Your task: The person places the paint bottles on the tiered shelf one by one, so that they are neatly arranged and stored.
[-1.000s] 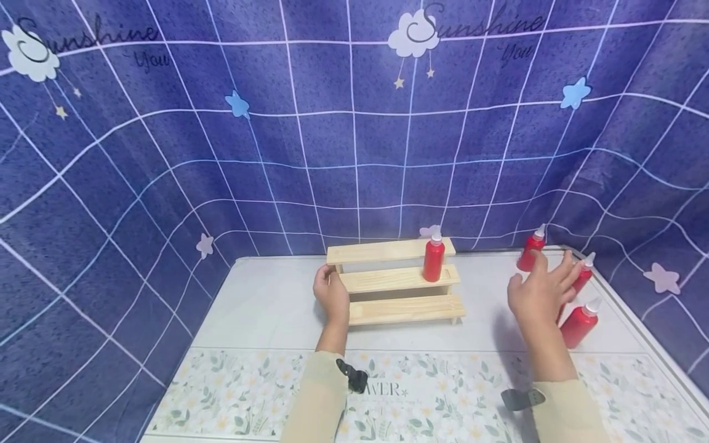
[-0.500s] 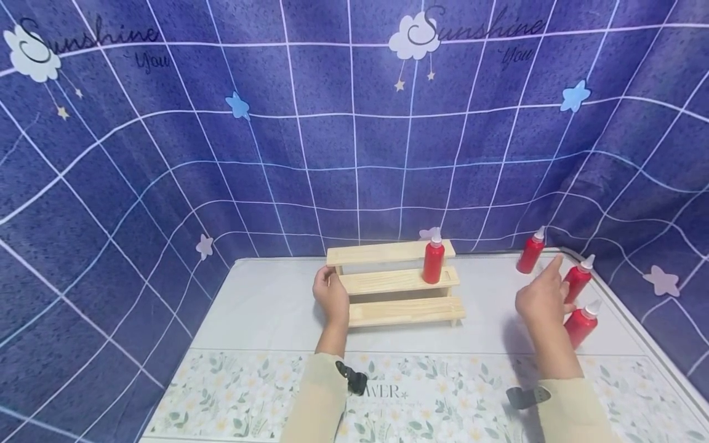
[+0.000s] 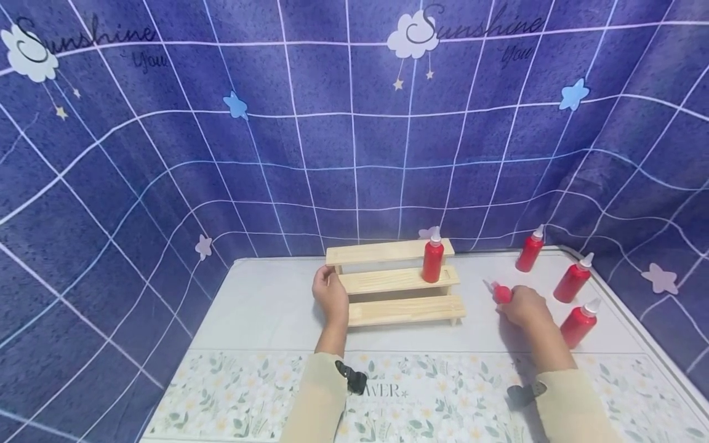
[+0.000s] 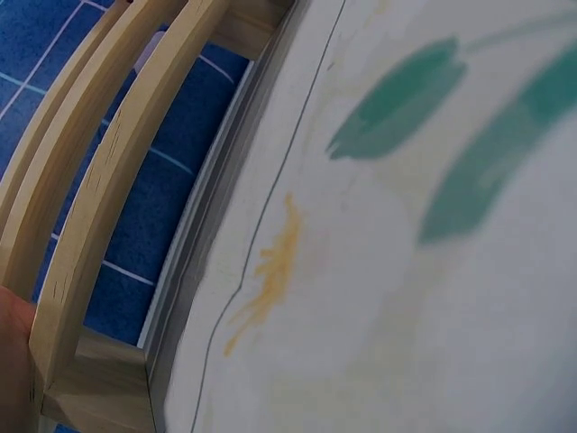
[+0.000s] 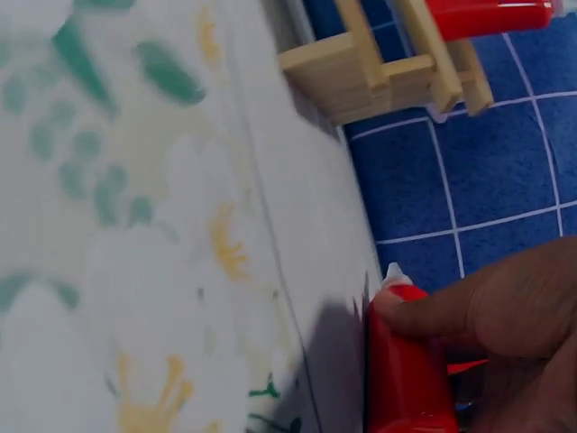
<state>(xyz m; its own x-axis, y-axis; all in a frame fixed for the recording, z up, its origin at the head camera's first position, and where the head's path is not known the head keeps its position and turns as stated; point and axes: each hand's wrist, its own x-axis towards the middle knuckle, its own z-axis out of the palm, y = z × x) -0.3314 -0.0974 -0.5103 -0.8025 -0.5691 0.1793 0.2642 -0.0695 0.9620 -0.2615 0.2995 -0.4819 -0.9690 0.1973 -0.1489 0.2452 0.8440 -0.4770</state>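
Observation:
A three-tier wooden rack (image 3: 396, 311) stands on the table, with a red squeeze bottle (image 3: 432, 261) upright on its middle tier. My left hand (image 3: 332, 300) grips the rack's left end; in the left wrist view only a bit of that hand (image 4: 13, 370) shows at the rack's end. To the right of the rack, my right hand (image 3: 526, 306) holds another red squeeze bottle (image 3: 502, 294), tilted with its white nozzle pointing away to the left. The right wrist view shows the thumb near the top of this bottle (image 5: 406, 370), just below the nozzle.
Three more red bottles stand at the table's right side: one at the back (image 3: 530, 252), one by the right edge (image 3: 573, 282) and one nearer (image 3: 578, 325). A blue checked curtain (image 3: 354, 141) encloses the white table (image 3: 266, 301). A flowered mat (image 3: 443, 400) covers its front.
My right hand was spread over the bottles, then dipped among them. It has now come left with a red squeeze bottle in its grip. My left hand stays at the rack.

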